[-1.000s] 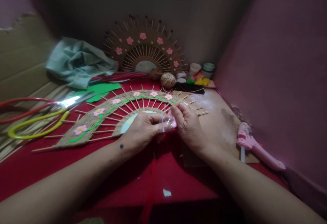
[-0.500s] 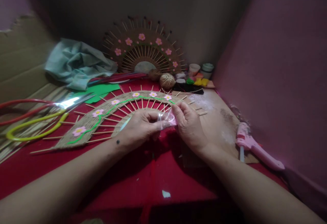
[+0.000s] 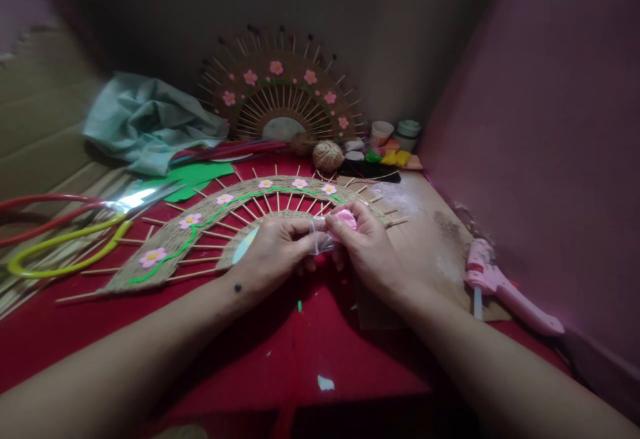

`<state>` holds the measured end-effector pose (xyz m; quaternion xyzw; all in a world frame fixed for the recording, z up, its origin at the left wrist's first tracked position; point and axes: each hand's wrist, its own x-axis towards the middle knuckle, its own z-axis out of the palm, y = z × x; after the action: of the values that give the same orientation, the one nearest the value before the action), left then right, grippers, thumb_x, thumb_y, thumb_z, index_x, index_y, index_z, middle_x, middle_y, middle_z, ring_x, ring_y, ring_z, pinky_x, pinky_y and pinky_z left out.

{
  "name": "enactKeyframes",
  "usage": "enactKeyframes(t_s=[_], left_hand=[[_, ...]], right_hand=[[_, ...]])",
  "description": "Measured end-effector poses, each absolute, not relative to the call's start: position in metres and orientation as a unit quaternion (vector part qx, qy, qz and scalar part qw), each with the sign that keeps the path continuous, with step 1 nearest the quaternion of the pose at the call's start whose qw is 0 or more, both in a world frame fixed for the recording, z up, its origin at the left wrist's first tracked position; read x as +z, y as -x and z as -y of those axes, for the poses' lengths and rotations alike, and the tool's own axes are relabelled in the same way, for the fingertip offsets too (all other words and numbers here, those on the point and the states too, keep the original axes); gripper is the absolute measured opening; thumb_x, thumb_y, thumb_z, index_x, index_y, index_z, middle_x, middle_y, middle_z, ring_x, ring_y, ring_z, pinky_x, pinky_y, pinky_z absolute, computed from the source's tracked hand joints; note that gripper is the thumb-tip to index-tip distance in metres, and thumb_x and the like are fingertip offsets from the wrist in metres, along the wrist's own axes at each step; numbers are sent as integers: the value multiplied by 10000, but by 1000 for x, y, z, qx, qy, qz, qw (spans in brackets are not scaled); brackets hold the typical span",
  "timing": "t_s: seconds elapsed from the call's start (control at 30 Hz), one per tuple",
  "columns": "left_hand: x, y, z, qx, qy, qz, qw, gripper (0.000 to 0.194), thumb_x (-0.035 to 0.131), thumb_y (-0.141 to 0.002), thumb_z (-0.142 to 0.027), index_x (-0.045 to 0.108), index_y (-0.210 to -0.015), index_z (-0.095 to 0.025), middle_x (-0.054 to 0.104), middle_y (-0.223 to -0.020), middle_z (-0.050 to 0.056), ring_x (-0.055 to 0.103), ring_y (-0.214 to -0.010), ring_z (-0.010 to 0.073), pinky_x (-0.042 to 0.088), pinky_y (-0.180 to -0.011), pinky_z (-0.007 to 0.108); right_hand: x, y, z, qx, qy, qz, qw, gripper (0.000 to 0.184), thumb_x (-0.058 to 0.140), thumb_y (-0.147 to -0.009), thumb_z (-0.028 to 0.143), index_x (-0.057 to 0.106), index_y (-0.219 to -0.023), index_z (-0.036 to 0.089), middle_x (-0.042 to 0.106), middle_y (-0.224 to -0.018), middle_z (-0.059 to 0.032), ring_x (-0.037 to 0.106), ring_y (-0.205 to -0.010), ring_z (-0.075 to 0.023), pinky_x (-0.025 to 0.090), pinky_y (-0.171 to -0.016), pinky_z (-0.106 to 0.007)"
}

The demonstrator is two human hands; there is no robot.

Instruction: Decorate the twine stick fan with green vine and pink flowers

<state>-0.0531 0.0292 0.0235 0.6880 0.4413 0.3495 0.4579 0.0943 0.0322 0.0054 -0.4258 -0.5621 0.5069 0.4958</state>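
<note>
Table (image 3: 250, 365) with a red covering, on which we see a woven arch (image 3: 173, 245) lying beyond the hands, its pale sticks radiating and its band bearing pink flowers and a wavy green line. Behind it stands a similar upright arch (image 3: 250, 62). Scissors (image 3: 120, 209) lie at the left; a pink glue gun (image 3: 487, 275) rests at the right, well apart from the hands. In front of the woven arch, we note the left hand (image 3: 275, 242), its fingers pinching a clear plastic wrapper (image 3: 320, 242), and the right hand (image 3: 373, 245), its fingers pressed together on pink material (image 3: 346, 217). This material lies between thumb and fingers, just beside the wrapper; we cannot tell whether it is fully outside. We judge the step in hand to be handling wrapped pink material; the next move calls for a steady left pinch and light right-hand pressure, lest the soft-looking lump deform.
</note>
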Motion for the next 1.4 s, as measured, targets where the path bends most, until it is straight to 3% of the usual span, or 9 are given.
enactKeyframes(t_s=[0.2,0.3,0.5,0.57,0.67,0.77,0.93,1.2,1.4], left_hand=[[27,54,-26,328,-673,-443,493,224,605,-799,-321,716,-794,-127,640,-609,16,530,-426,84,393,-369,158],[25,53,-24,345,-684,-459,450,221,586,-806,-316,703,-776,-132,644,-632,14,525,-439,87,405,-399,178],[20,56,-27,393,-747,-458,279,193,562,-808,-270,686,-717,-153,661,-741,32,612,-748,155,477,-709,252],[21,58,-30,383,-741,-451,318,194,557,-815,-280,690,-749,-155,664,-726,27,597,-666,128,471,-649,233],[25,62,-33,339,-686,-451,459,221,554,-831,-325,683,-787,-151,647,-612,9,537,-484,89,418,-476,189],[27,64,-34,325,-628,-445,549,225,569,-831,-334,685,-894,-152,653,-594,11,545,-461,90,414,-444,176],[26,62,-33,356,-626,-442,534,200,585,-830,-285,707,-927,-159,670,-627,24,561,-508,86,433,-474,159],[26,63,-35,335,-635,-436,543,232,608,-800,-247,713,-992,-169,708,-735,51,597,-557,101,472,-506,177],[23,60,-34,359,-644,-454,500,180,588,-797,-255,713,-883,-157,654,-605,12,553,-462,96,423,-401,162]], right_hand=[[2,-92,-34,525,415,532,518,191,614,-800,343,460,-820,232,511,-478,104,417,-307,-75,326,-273,-167],[2,-91,-33,520,418,530,524,180,609,-804,339,466,-821,232,483,-446,110,405,-305,-74,307,-275,-162],[3,-91,-34,544,391,509,541,187,627,-787,329,472,-814,229,483,-456,106,401,-317,-74,312,-275,-161],[2,-92,-36,549,386,504,544,193,632,-783,335,476,-818,228,505,-477,100,401,-314,-70,321,-272,-162],[1,-93,-37,554,383,493,550,211,637,-778,350,473,-829,228,520,-487,96,403,-309,-68,331,-271,-162],[1,-93,-38,566,385,491,539,240,626,-785,399,466,-837,227,535,-513,84,463,-342,-85,386,-295,-179],[3,-93,-36,646,326,459,516,265,631,-778,405,447,-857,232,582,-598,58,541,-419,-109,461,-384,-225],[-3,-92,-39,634,344,447,529,237,654,-750,313,443,-810,221,536,-578,71,504,-415,-83,393,-352,-179],[1,-91,-38,652,341,439,516,328,712,-707,362,447,-838,221,574,-595,63,517,-417,-92,394,-353,-188]])
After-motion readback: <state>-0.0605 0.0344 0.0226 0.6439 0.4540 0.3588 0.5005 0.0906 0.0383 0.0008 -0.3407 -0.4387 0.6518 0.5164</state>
